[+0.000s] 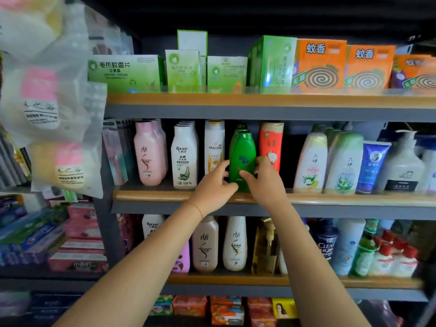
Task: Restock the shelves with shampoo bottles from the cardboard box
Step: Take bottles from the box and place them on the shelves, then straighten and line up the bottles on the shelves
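Tall grey metal shelving unit with wood-edged boards [330, 199], packed with toiletries. On top board, green and orange cardboard mosquito-coil boxes [320, 64]. On middle board, left to right: pink plastic bottle [148, 154], white Raclen bottle [185, 156], white Pantene bottle [214, 145], glossy green plastic shampoo bottle [243, 152], red bottle with gold cap [271, 140]. Green bottle upright at near edge of middle board, more green bottles queued behind. Left hand [215, 185] and right hand [264, 180] close together, fingers curled round lower sides of green bottle, gripping from either side.
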`<state>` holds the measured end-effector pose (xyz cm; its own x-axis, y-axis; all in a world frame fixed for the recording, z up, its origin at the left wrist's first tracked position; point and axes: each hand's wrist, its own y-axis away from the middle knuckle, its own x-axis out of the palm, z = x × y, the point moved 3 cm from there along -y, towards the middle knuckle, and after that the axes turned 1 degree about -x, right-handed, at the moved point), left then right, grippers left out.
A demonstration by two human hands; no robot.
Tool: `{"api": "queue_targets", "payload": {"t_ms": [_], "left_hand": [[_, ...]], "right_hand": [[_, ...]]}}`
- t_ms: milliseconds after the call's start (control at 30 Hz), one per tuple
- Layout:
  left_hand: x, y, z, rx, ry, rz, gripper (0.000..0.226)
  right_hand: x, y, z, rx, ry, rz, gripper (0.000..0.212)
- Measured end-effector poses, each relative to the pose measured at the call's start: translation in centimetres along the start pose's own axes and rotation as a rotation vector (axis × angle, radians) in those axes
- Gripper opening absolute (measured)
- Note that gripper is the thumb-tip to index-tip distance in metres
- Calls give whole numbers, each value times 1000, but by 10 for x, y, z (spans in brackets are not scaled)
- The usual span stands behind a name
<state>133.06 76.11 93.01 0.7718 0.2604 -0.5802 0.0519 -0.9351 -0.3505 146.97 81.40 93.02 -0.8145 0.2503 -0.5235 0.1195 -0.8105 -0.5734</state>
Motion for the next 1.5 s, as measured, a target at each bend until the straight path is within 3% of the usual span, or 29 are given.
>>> {"api": "queue_targets", "payload": {"t_ms": [267,367,500,567,667,800,867,933,1000,1233,1400,1500], "left_hand": [[-1,-2,5,12,-25,-29,64],[-6,1,9,23,5,-40,62],[-42,17,31,102,124,-401,36],[-68,28,50,89,129,-566,26],[-101,35,80,-19,192,-686,22],[-128,32,94,-73,437,-603,36],[-136,26,93,-121,539,-529,50],[-142,15,96,-151,553,-497,68],[-147,4,100,-173,577,-513,84],[-154,-25,106,-218,542,-551,74],[-159,-43,118,-221,560,-469,84],[-162,-49,125,-218,569,-419,94]], "right_hand": [[-1,-3,6,38,81,41,43],[-1,6,15,35,151,-48,47],[-2,28,50,-143,22,-353,20],[12,31,69,-185,-145,-281,5],[56,33,97,-82,-475,-16,7],[120,30,132,88,-775,325,46],[137,26,146,105,-835,373,34],[151,17,156,126,-811,352,39],[165,6,159,184,-720,319,65],[202,-36,170,357,-633,170,110],[209,-54,164,395,-633,160,99],[211,-54,163,377,-595,166,112]]}}
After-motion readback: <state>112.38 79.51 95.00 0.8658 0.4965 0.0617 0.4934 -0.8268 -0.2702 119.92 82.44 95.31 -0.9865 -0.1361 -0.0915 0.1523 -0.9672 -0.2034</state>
